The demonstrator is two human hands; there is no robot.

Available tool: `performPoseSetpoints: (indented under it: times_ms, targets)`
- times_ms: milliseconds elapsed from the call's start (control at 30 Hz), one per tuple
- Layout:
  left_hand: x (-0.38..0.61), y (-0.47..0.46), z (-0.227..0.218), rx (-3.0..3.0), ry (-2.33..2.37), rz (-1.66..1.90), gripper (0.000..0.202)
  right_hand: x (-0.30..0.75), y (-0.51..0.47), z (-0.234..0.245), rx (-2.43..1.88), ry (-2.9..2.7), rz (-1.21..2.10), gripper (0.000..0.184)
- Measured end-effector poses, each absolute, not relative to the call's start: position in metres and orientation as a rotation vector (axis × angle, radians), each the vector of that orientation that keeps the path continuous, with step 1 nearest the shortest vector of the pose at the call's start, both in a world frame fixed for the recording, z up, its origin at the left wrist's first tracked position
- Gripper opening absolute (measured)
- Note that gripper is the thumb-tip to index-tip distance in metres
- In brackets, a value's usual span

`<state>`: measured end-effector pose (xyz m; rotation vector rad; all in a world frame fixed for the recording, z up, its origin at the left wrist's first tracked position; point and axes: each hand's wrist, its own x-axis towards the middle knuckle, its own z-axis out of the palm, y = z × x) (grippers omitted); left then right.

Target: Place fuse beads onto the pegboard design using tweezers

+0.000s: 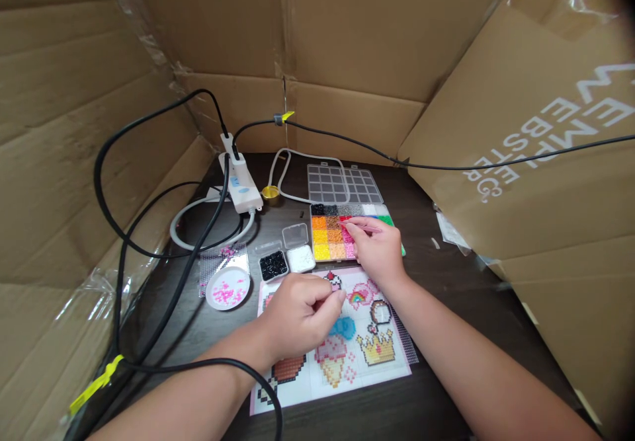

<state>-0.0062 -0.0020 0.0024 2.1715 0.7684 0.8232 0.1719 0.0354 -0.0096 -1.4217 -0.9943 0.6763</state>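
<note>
My right hand point(377, 249) pinches thin pink tweezers point(356, 226), their tip over the red beads in the compartment box of coloured beads point(331, 237). My left hand point(302, 315) rests curled on a clear pegboard laid over a pattern sheet point(367, 355) showing a crown, ice creams and a rainbow; its fingers are closed, and I cannot make out anything in them. A patch of blue beads point(343, 327) sits on the board just right of that hand.
A white dish of pink beads point(228, 289) lies at the left. Small tubs of black beads point(273, 266) and white beads point(301, 258) stand nearby. A white power adapter point(241, 183) with black cables sits behind. The box's clear lid point(344, 184) stands open. Cardboard walls surround the dark table.
</note>
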Motion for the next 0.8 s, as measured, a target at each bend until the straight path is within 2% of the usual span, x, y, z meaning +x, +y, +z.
performPoseSetpoints:
  times_ms: [800]
  targets:
    - [-0.0055, -0.0015, 0.0023, 2.176, 0.727, 0.849, 0.044, 0.1717, 0.0365, -0.0069, -1.434, -0.992, 0.650, 0.013]
